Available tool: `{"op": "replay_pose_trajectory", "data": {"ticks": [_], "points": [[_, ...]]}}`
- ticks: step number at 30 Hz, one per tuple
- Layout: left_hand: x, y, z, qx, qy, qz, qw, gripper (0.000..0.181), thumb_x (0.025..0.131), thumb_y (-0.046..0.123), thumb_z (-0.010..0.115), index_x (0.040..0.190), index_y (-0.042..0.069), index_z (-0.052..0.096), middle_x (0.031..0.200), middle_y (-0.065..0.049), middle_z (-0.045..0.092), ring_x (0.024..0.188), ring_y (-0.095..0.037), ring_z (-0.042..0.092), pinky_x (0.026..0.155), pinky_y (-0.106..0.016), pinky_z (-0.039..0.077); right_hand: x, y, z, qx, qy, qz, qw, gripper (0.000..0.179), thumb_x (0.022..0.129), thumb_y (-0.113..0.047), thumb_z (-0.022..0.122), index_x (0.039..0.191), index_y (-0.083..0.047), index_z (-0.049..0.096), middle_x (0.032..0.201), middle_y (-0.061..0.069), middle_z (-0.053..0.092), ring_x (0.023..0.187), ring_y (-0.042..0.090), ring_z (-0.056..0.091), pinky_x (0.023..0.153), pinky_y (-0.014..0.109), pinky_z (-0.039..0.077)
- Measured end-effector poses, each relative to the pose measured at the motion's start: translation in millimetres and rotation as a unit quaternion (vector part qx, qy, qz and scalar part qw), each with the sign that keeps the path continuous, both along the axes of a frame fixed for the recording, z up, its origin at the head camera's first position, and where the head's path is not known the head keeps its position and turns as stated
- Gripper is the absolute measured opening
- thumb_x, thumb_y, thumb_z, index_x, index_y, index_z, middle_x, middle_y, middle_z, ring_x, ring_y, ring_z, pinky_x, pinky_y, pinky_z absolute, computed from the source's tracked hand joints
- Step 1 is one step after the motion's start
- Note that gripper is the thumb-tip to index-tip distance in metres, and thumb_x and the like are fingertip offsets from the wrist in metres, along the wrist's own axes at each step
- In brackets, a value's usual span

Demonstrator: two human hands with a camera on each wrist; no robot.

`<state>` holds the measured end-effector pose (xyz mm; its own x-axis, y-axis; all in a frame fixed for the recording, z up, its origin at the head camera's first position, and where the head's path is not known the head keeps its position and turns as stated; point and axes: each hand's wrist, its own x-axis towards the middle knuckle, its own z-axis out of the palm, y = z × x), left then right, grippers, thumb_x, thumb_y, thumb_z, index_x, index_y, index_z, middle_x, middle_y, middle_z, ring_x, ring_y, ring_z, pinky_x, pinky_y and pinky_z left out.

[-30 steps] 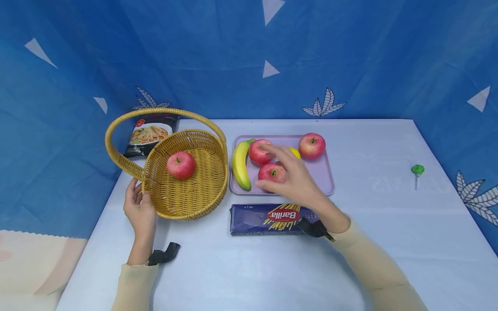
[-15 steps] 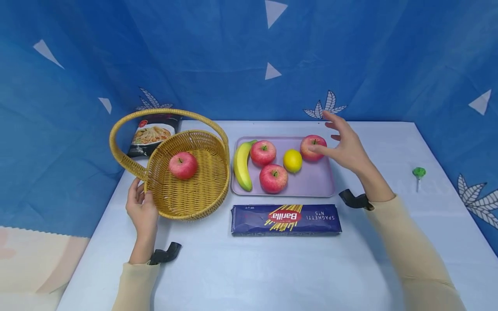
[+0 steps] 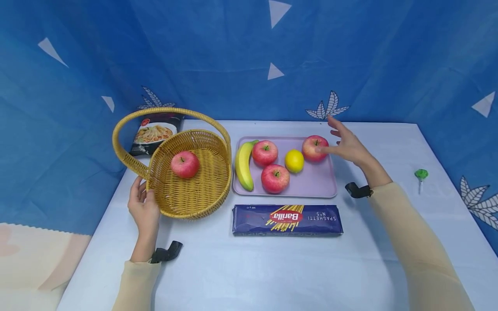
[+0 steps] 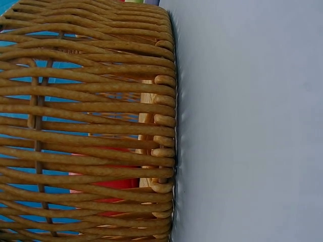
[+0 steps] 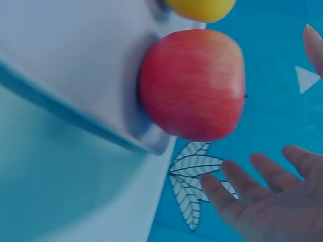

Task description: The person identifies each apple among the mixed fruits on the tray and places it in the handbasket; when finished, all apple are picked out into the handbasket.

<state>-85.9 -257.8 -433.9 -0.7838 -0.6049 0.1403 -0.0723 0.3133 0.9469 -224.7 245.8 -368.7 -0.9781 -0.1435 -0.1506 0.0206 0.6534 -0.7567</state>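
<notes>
A yellow wicker basket (image 3: 189,211) with a tall hoop handle stands at the left of the table, with one red apple (image 3: 185,164) inside. My left hand (image 3: 145,211) holds the basket at its left side near the handle's foot; its fingertips are partly hidden. Its woven wall (image 4: 101,121) fills much of the left wrist view. Over the right end of a lilac tray (image 3: 315,186), my right hand (image 3: 350,147) hovers with spread fingers beside the rear right apple (image 5: 194,85), holding nothing. The tray also bears a banana (image 3: 244,166), a lemon (image 3: 294,161) and two more apples (image 3: 275,179).
A blue spaghetti box (image 3: 288,220) lies in front of the tray. Behind the basket is a black noodle packet (image 3: 155,134). A green lollipop (image 3: 421,174) lies far right. A blue curtain (image 3: 233,60) hangs along the table's back edge.
My right hand has moved right, from over the middle of the tray to the rear right apple, uncovering the lemon. The left hand stays at the basket. The head view has shifted slightly.
</notes>
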Motion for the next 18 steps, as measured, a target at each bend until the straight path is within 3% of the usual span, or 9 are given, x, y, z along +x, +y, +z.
{"op": "replay_pose_trajectory", "data": {"ticks": [10, 18], "points": [[-1.1, -0.5, -1.4, -0.002, 0.001, -0.005, 1.0, 0.047, 0.102, 0.007, 0.043, 0.148, 0.019, 0.041, 0.136, -0.011, 0.054, 0.125, -0.023, 0.052, 0.106, -0.037, 0.049, -8.7, 4.9, -19.6, 0.013, -0.044, -0.006, 0.9989, 0.111, 0.081, -0.029, 0.078, 0.158, -0.027, -0.002, 0.164, 0.016, 0.009, 0.145, 0.044, 0.02, 0.112, 0.069, 0.028], [-0.8, -1.0, -1.7, -0.002, 0.001, -0.002, 1.0, 0.047, 0.102, 0.008, 0.043, 0.148, 0.018, 0.041, 0.135, -0.011, 0.054, 0.125, -0.023, 0.052, 0.106, -0.035, 0.05, -9.5, 1.2, -31.2, 0.018, -0.046, 0.007, 0.9988, 0.112, 0.079, -0.033, 0.08, 0.159, -0.023, 0.002, 0.163, 0.017, 0.013, 0.144, 0.043, 0.022, 0.113, 0.068, 0.028]]}}
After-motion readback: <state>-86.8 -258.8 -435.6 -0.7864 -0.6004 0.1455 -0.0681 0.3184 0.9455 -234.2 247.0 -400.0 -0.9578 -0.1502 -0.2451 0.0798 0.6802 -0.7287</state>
